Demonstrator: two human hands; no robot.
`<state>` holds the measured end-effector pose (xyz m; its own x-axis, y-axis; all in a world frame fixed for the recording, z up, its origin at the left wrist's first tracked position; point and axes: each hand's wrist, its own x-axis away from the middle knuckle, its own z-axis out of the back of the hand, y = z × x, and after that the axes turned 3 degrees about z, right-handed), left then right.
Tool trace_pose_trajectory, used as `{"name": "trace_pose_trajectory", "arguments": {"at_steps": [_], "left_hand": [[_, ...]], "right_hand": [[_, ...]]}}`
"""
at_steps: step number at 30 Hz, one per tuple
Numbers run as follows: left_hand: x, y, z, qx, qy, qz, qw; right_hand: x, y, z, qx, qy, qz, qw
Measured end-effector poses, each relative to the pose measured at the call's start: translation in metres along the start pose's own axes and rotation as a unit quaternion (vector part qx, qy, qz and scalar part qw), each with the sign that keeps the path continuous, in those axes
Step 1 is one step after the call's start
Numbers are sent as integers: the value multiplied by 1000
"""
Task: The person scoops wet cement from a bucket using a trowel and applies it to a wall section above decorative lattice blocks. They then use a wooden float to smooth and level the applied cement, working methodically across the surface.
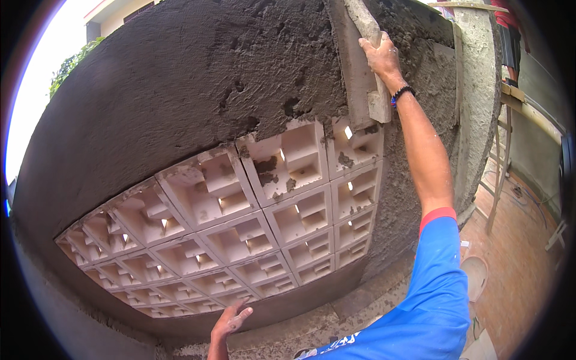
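My right hand (383,59), on the raised arm, grips a mortar-caked straightedge (378,105) held upright against the rough grey mortar wall (264,60) at the top centre. The straightedge’s lower end is by the top right of a grid of pale pink ventilation blocks (270,237), some smeared with dark mortar. My left hand (233,318) is low at the centre, fingers spread and empty, near the bottom row of blocks.
A pale concrete column (474,120) stands at the right. Beyond it are a person in red (507,18) on a platform, a ladder (498,180) and a light bucket (474,276) on the tiled floor (516,252). A mortar-spattered ledge (354,312) runs below the wall.
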<state>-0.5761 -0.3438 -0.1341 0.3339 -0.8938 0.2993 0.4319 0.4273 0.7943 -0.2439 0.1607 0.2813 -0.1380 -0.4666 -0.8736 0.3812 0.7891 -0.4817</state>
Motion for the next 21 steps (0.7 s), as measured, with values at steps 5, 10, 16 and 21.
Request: {"name": "trace_pose_trajectory", "arguments": {"at_steps": [5, 10, 16, 21], "left_hand": [[0, 4, -5, -16, -8, -1, 1000], [-9, -12, -14, -23, -44, 8, 999], [-10, -12, -42, -55, -101, 17, 993], [-19, -8, -88, -100, -168, -9, 981]], "right_hand": [[28, 59, 28, -44, 17, -98, 994], [88, 137, 90, -32, 84, -162, 983], [221, 180, 157, -75, 83, -243, 963], [361, 196, 192, -83, 83, -314, 942]]}}
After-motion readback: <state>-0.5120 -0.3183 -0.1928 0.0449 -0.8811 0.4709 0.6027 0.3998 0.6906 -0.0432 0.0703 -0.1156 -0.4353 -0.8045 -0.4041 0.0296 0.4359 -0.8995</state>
